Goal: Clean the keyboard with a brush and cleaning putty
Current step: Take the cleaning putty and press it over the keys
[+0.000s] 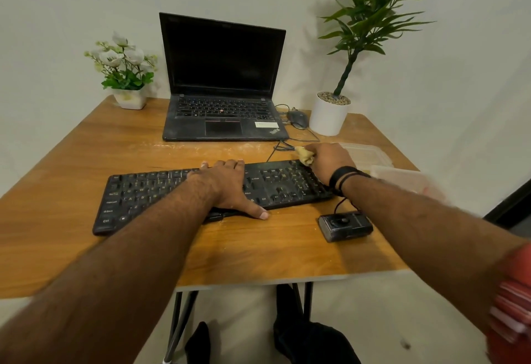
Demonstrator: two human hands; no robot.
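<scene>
Pinching tan, crumpled putty (304, 155), right hand (330, 162) meets dusty black keyboard (138, 200)

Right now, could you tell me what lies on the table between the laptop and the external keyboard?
In the head view, only bare wood dusted with pale crumbs separates the laptop from the keyboard; the keyboard's cable crosses it at the right.

Wooden table (71, 162). On it: black keyboard (143, 200), open laptop (224, 116), mouse (298, 119), white flower pot (130, 101), white plant pot (327, 119), small black device (344, 225), clear plastic container (370, 155) at right edge.
</scene>
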